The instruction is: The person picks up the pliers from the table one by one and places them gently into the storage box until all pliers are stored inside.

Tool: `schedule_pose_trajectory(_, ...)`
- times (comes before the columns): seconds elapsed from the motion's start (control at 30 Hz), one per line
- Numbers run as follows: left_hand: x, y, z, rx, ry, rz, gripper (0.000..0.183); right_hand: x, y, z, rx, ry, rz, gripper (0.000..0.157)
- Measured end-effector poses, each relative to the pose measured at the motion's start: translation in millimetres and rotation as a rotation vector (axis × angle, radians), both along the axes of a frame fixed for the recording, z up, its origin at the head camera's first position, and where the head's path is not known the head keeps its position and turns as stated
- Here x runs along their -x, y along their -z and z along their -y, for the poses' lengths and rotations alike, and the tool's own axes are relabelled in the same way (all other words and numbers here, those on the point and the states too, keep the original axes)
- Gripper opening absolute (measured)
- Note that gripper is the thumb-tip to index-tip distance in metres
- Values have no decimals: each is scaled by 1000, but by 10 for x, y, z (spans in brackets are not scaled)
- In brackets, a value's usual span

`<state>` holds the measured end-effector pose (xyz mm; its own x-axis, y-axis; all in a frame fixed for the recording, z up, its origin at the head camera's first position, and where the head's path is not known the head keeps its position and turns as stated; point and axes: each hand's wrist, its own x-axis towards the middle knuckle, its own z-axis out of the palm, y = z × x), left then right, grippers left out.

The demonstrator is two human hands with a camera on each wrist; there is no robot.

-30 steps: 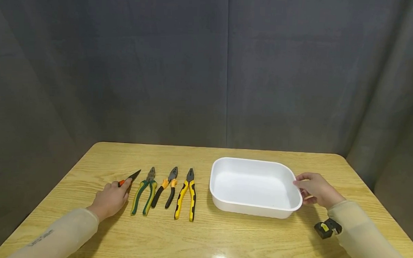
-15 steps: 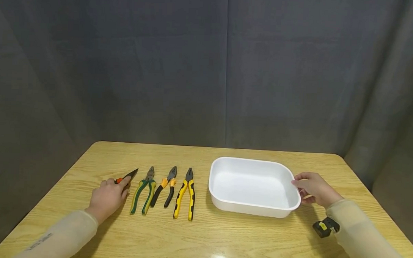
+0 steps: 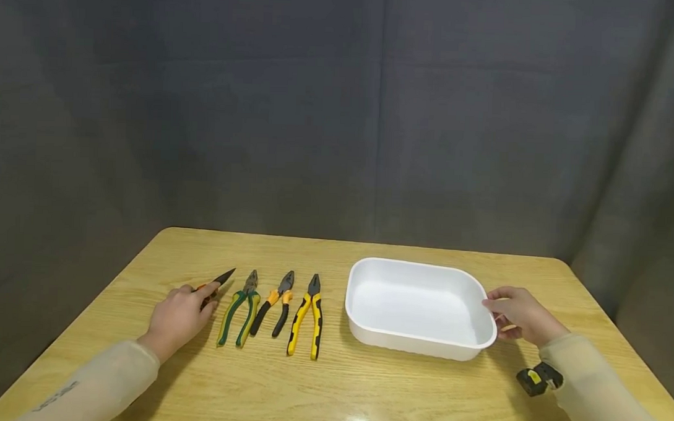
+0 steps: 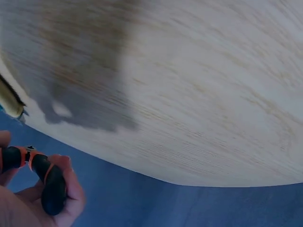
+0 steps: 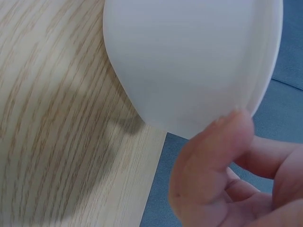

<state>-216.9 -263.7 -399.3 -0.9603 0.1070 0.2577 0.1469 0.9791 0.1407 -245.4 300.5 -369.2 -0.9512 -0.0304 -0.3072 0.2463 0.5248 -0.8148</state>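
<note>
At the left of the head view my left hand (image 3: 177, 321) grips pliers (image 3: 225, 276) with a dark pointed nose. Fingers curl round their black and orange handles (image 4: 53, 189) in the left wrist view, and a shadow falls on the wood beside the nose in the head view. On the right, my right hand (image 3: 525, 316) pinches the right rim of a white tray (image 3: 416, 344) between thumb and fingers. The right wrist view shows a fingertip at the rim of the tray (image 5: 180, 61). No objects lie inside the tray.
Between hand and tray lie green-yellow pliers (image 3: 250, 300), orange-black pliers (image 3: 280, 298) and yellow-black pliers (image 3: 311, 312), noses pointing away. All are on a wooden table (image 3: 331, 390). A dark curtain (image 3: 340, 124) hangs behind it.
My left fingers have drawn in over the handles, and less orange shows. The pliers' nose has shifted slightly up. The right hand keeps its hold on the tray; the head view has swung slightly.
</note>
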Motion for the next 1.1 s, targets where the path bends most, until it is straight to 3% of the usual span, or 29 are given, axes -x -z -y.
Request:
schedule_pose_trajectory(0.5,-79,-32,-185,0,78,-112,38,-43,38,-50,-13,9,6,36)
schedule_pose_trajectory(1.1,-109,-225,-443,31,110,-91,38,15,16,-3,1,1,-5,36)
